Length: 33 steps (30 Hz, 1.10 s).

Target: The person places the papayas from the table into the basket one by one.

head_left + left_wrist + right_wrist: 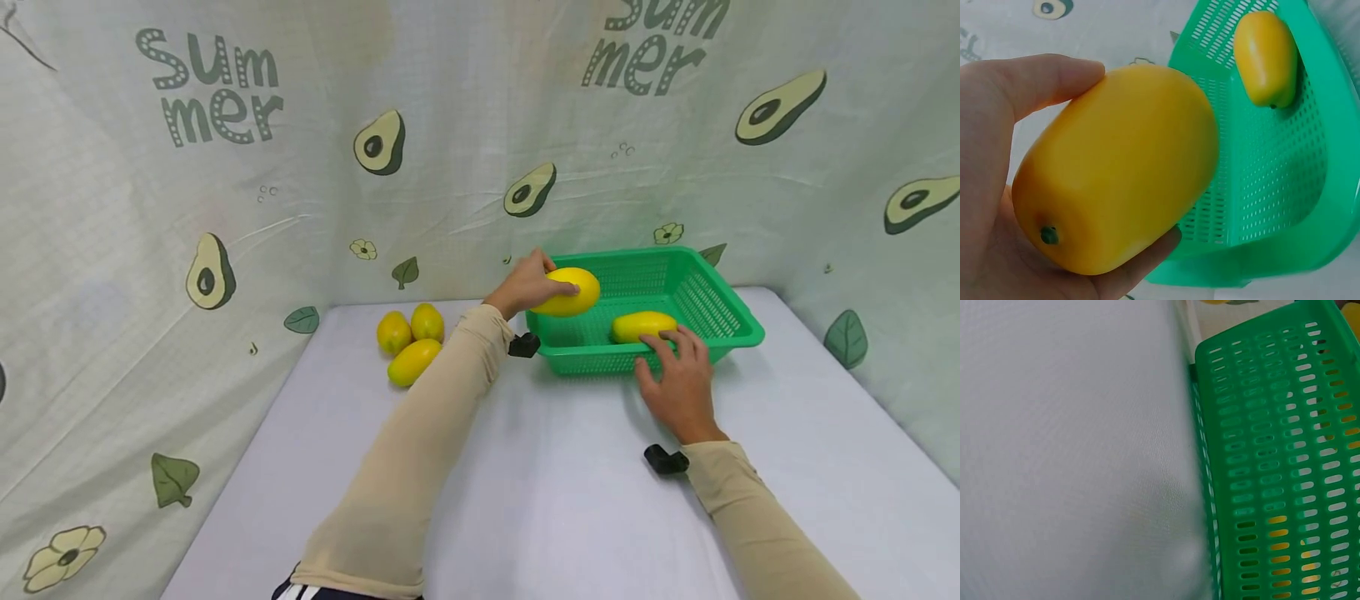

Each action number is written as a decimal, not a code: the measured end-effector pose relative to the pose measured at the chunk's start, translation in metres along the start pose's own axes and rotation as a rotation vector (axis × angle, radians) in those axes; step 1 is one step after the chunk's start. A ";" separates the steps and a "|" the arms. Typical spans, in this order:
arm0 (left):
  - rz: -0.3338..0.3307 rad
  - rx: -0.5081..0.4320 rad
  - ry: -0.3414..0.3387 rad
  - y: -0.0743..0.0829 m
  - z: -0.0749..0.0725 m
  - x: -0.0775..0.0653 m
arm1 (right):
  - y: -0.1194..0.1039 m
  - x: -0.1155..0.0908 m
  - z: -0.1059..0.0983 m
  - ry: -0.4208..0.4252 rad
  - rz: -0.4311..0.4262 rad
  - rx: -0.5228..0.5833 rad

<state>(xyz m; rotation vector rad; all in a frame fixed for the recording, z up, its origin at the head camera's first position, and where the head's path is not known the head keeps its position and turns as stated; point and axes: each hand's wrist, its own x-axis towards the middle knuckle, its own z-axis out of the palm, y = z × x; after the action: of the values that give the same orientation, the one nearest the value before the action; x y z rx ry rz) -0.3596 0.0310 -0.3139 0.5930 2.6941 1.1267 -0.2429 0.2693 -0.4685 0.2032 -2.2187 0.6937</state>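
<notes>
My left hand [528, 285] holds a yellow mango [573, 292] above the left end of a green plastic basket [727, 308]. In the left wrist view, thumb and fingers wrap around this mango [1122, 162], its small dark green stem facing the camera. Another yellow mango [641, 326] lies inside the basket, near the front wall. My right hand [681, 387] is at the basket's near rim, fingers over it and thumb outside, close to the lying mango. The right wrist view shows the slotted basket wall [1254, 437] but not the hand.
Three more yellow mangoes [412, 363] lie together at the table's back left, beyond my left forearm. A white cloth covers the table [555, 483]. Behind the basket hangs a printed curtain [450, 167] with avocados and lettering.
</notes>
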 end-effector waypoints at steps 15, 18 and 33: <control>-0.042 0.038 0.029 0.003 0.016 0.009 | 0.002 0.002 0.000 0.008 0.003 0.004; -0.063 0.040 0.043 0.000 0.018 0.010 | 0.001 0.001 0.001 -0.009 0.008 -0.001; -0.032 0.005 0.078 0.002 0.022 0.011 | -0.001 -0.001 -0.002 -0.019 0.017 0.000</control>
<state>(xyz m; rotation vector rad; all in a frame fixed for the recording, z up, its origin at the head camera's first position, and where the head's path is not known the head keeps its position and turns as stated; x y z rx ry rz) -0.3625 0.0510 -0.3283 0.5153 2.7625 1.1586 -0.2409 0.2697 -0.4675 0.1917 -2.2407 0.7041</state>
